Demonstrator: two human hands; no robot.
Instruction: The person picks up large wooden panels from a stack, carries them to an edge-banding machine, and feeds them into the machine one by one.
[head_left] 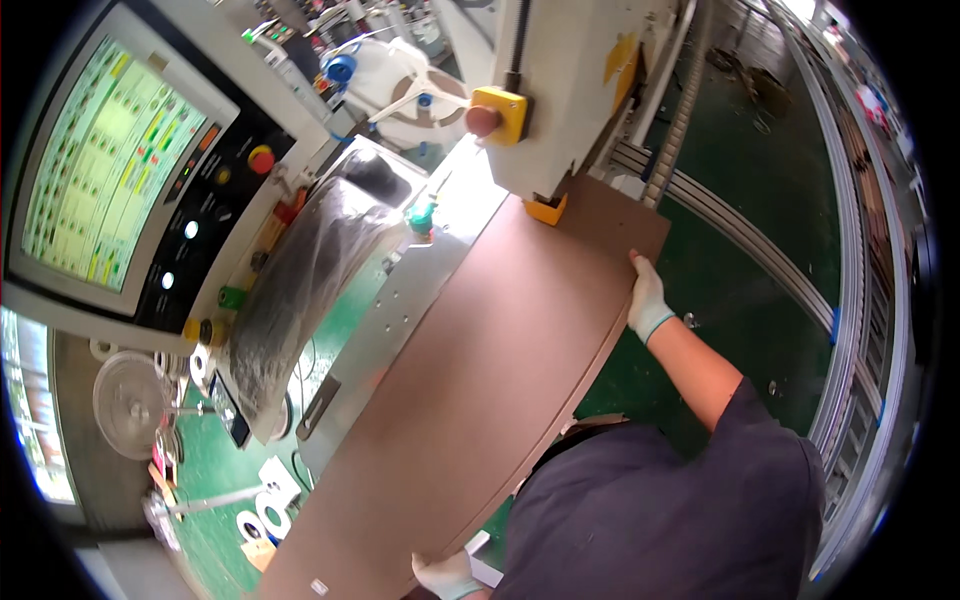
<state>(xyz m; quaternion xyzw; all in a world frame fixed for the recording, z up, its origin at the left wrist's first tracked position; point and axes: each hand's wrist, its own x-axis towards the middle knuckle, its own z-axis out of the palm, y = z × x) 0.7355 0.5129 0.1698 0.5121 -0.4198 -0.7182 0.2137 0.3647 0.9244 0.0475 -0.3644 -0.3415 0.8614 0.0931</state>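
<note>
A long brown panel [480,350] lies slantwise in front of me, one end under the machine head [560,90] and the other running toward the lower left. My right hand [648,300], in a white glove, grips the panel's near edge by its far right corner; its thumb rests on top and the other fingers are hidden below. At the bottom, my gloved left hand [445,574] is closed on the same edge farther down. A metal machine table [375,335] shows along the panel's left side.
A control screen [110,170] with buttons and a red emergency knob [261,159] stands at the left. Plastic film [300,290] covers something dark beside the table. A yellow box with a red button [500,115] is on the machine. Metal rails [835,300] run along the right.
</note>
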